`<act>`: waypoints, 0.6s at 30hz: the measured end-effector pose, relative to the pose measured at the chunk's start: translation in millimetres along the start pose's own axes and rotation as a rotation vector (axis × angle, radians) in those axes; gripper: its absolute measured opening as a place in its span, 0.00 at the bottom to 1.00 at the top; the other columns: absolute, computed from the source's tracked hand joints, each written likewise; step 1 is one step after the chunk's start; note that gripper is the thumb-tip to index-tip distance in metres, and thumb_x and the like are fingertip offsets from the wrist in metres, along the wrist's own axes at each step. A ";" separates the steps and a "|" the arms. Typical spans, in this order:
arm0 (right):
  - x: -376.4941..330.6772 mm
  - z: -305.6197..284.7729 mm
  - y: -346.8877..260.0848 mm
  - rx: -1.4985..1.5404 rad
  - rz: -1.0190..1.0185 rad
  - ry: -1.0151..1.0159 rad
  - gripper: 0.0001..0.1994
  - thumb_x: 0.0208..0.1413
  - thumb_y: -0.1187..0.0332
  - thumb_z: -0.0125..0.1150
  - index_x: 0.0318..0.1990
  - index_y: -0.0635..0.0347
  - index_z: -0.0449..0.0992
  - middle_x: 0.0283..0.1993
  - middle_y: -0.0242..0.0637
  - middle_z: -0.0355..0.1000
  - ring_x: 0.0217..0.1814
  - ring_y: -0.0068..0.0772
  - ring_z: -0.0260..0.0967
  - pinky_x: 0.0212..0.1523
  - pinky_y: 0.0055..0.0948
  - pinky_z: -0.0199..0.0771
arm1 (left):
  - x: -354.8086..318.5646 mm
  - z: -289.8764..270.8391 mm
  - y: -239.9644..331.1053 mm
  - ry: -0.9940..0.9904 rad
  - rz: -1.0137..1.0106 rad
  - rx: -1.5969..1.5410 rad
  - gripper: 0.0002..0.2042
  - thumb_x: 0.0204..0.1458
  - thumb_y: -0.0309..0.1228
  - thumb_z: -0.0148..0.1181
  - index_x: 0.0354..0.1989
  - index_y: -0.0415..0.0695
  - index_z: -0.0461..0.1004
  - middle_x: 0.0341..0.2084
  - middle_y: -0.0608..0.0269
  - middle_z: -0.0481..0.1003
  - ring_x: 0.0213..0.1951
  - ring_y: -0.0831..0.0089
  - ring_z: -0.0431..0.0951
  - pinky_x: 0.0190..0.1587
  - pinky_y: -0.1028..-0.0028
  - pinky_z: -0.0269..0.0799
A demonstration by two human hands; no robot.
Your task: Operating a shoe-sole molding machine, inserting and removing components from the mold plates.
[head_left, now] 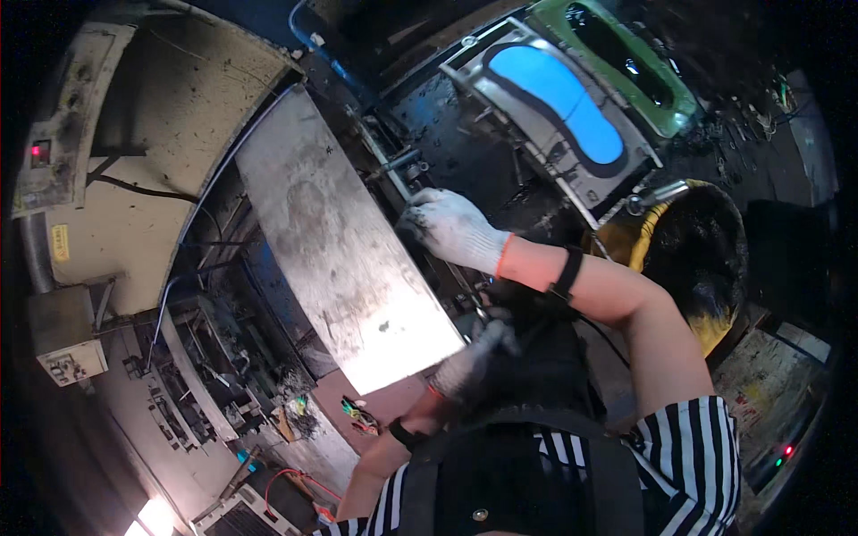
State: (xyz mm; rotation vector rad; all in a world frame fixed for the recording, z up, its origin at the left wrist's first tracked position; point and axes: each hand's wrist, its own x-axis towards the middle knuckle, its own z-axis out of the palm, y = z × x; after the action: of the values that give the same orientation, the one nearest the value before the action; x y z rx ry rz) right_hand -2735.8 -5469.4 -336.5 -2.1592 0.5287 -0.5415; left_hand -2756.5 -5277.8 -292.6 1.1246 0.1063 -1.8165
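A broad, smudged metal plate (331, 223) slants across the middle, its lower end shining brightly. My right hand (451, 228), in a white knitted glove with dark-stained fingers, is closed beside the plate's right edge, by a metal rail (386, 161). Whatever its fingers hold is hidden. Near the plate's lower right corner is my left hand (469, 362), also gloved. Its fingers are smeared and dim, close to a thin metal part (483, 313), and I cannot see whether they hold it.
A metal frame with a blue sole-shaped panel (559, 103) stands at the far right, beside a green tray (684, 116) with dark glossy contents. Nearer stands a yellow-rimmed bucket (648, 228), blackened inside. A large beige machine cover (179, 125) and dark machine parts (223, 357) occupy the left.
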 end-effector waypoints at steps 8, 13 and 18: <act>-81.9 -69.3 -22.1 0.108 0.058 0.252 0.13 0.52 0.62 0.52 0.41 0.56 0.76 0.43 0.33 0.73 0.50 0.36 0.66 0.50 0.30 0.66 | -16.0 38.4 -16.1 0.108 0.045 0.058 0.18 0.55 0.30 0.52 0.53 0.40 0.61 0.38 0.62 0.70 0.38 0.75 0.70 0.41 0.76 0.69; -251.2 -140.5 28.7 0.666 0.716 -0.108 0.13 0.55 0.68 0.48 0.42 0.67 0.75 0.40 0.40 0.74 0.45 0.29 0.71 0.49 0.24 0.66 | 4.8 62.7 -58.6 -0.125 -0.217 0.515 0.26 0.54 0.35 0.54 0.59 0.38 0.55 0.44 0.58 0.68 0.45 0.71 0.70 0.46 0.73 0.68; -315.8 -151.2 105.2 0.951 1.336 0.291 0.14 0.60 0.60 0.43 0.45 0.56 0.72 0.40 0.31 0.74 0.37 0.23 0.69 0.36 0.22 0.66 | 100.9 109.1 -85.2 0.171 -0.053 0.063 0.32 0.54 0.36 0.53 0.63 0.42 0.45 0.48 0.58 0.66 0.47 0.68 0.69 0.49 0.68 0.66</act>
State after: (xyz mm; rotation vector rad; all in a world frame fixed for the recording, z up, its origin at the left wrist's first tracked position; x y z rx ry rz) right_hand -3095.9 -5452.6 -397.4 -0.5493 1.3452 -0.2171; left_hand -2902.7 -5355.9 -336.0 1.3326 0.1812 -1.7779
